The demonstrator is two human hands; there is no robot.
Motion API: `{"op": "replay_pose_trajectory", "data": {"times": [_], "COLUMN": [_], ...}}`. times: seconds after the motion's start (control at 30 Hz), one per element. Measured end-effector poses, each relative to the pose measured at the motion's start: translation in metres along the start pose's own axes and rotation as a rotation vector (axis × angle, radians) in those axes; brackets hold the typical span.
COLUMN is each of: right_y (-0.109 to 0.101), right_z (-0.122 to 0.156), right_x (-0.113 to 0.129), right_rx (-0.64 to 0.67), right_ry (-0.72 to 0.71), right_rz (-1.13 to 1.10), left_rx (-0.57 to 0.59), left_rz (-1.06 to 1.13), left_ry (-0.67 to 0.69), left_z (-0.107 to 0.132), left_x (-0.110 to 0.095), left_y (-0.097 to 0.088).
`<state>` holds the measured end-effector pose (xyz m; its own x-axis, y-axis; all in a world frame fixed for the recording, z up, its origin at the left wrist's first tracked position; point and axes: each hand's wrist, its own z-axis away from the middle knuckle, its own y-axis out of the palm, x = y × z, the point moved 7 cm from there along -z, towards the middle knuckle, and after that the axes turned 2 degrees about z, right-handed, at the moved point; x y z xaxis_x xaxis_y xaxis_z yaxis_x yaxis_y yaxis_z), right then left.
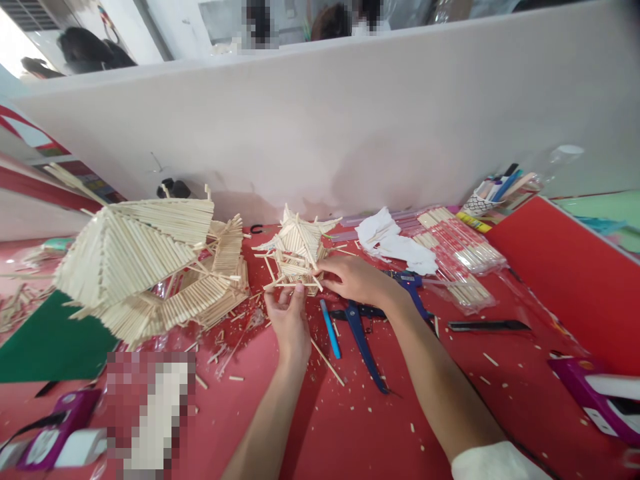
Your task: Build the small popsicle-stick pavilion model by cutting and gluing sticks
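A small model made of thin wooden sticks [296,248] stands on the red table [350,427] near the white partition. My left hand [289,319] pinches a stick at the model's front lower edge. My right hand [356,277] rests against the model's right side, fingers closed on its sticks. A much larger stick-built roof model [145,260] sits to the left, partly over a green sheet [50,343].
Blue-handled pliers [363,337], a blue pen [330,328], a black knife [487,325], white tissue [395,243] and packs of wooden sticks [460,257] lie to the right. A pen cup [493,193] stands at the back. Purple-and-white devices [597,393] sit at both front corners.
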<state>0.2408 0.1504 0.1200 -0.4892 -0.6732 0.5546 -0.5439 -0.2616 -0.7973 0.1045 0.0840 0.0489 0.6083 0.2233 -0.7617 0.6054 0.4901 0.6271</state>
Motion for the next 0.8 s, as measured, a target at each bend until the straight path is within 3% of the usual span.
{"op": "replay_pose_trajectory", "data": {"times": [0.37,0.8], "right_y": [-0.0007,0.0002], "right_z": [0.0,-0.0004], "right_x": [0.0008,0.0001], "right_rx": [-0.006,-0.024], "right_ry": [0.002,-0.001], "right_rz": [0.011,-0.01], "left_rx": [-0.022,-0.016], "left_rz": [-0.042,-0.013], "left_ry": [0.078,0.054], "left_z": [-0.0061,-0.0065], "left_x": [-0.0026,-0.0021], "left_y": [-0.0081,-0.0078]}}
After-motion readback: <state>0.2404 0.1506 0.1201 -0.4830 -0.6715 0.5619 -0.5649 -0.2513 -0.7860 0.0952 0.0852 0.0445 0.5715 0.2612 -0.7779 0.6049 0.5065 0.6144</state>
